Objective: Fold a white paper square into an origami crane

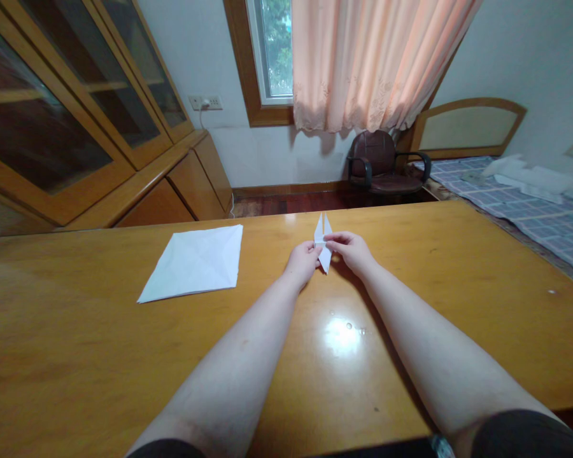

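Note:
Between my two hands is a small piece of folded white paper (325, 259), held just above the far part of the wooden table. Two narrow points stick up at its far end, with a slit between them, and a single point faces me. My left hand (304, 262) pinches its left edge near the middle. From the right, my right hand (352, 249) grips the paper with thumb and fingers at about the same height. Parts of the fingers are hidden behind the paper. Left of my hands, a stack of white paper sheets (198, 261) lies flat.
The glossy wooden table (124, 356) stretches across the view. Beyond its far edge stand a brown armchair (381, 162) and a window with a pink curtain (363, 63). A glass-door cabinet (90, 95) is on the left; a bed with a checked cover (520, 210) is on the right.

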The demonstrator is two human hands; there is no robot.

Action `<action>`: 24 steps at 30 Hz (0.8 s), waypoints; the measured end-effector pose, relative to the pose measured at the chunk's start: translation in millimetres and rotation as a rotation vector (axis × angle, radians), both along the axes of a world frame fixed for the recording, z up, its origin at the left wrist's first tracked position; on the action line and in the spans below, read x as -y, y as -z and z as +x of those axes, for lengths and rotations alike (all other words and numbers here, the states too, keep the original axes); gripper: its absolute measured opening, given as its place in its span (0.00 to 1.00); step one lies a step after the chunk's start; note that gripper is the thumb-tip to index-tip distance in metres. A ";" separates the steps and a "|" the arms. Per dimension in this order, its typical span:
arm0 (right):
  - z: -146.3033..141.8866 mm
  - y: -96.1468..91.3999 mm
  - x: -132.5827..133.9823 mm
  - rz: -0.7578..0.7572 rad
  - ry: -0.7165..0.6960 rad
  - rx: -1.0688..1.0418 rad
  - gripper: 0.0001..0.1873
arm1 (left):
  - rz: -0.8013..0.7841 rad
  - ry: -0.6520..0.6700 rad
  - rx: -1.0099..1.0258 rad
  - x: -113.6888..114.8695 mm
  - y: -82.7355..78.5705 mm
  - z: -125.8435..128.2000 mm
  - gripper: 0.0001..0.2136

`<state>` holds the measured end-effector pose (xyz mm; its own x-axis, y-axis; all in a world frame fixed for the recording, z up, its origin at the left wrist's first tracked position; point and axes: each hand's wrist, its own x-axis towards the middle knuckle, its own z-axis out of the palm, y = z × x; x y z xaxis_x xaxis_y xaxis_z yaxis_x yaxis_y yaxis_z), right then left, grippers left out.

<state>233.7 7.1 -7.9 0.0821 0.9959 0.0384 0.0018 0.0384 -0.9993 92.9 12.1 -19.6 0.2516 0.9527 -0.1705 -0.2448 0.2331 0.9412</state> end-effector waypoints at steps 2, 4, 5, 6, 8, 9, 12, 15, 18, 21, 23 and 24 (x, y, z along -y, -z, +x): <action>0.1 2.3 -1.9 0.039 0.010 -0.027 0.16 | 0.002 -0.011 0.019 0.2 -1.4 0.3 0.05; 1.1 5.7 -4.1 0.067 0.044 -0.046 0.15 | -0.009 -0.041 0.036 -0.1 -2.3 0.0 0.06; 1.7 7.4 -5.1 0.064 0.061 -0.045 0.15 | -0.018 -0.062 0.045 -0.5 -2.6 -0.5 0.06; 2.3 9.1 -5.8 0.051 0.067 -0.038 0.16 | -0.027 -0.080 0.053 -0.8 -2.7 -1.0 0.06; 2.9 11.6 -6.5 0.012 0.056 -0.008 0.18 | -0.032 -0.101 0.059 -1.7 -2.4 -2.1 0.07; 2.9 12.2 -6.5 -0.004 0.043 0.011 0.19 | -0.026 -0.103 0.060 -2.1 -2.1 -2.6 0.07; 1.9 11.1 -5.1 -0.024 0.015 0.068 0.20 | -0.005 -0.103 0.057 -2.8 -1.0 -3.8 0.08; 1.1 7.5 -2.6 -0.037 -0.036 0.111 0.21 | -0.006 -0.092 0.068 -2.6 -1.0 -4.6 0.08; 1.1 4.9 -0.2 -0.017 -0.091 0.137 0.19 | -0.005 -0.087 0.081 -2.1 -2.1 -4.9 0.08; 1.6 5.1 0.8 0.048 -0.116 0.184 0.18 | -0.014 -0.102 0.082 -1.6 -3.4 -4.7 0.08; 2.1 6.1 0.8 0.063 -0.141 0.229 0.17 | -0.026 -0.109 0.094 -0.9 -4.7 -4.2 0.08; 2.4 6.6 0.6 0.056 -0.155 0.250 0.17 | -0.031 -0.106 0.106 -0.5 -5.4 -4.0 0.08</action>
<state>236.1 6.4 -14.5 -0.0896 0.9916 0.0937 0.2374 0.1126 -0.9649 88.9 12.6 -14.1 0.1682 0.9695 -0.1782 -0.3671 0.2294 0.9015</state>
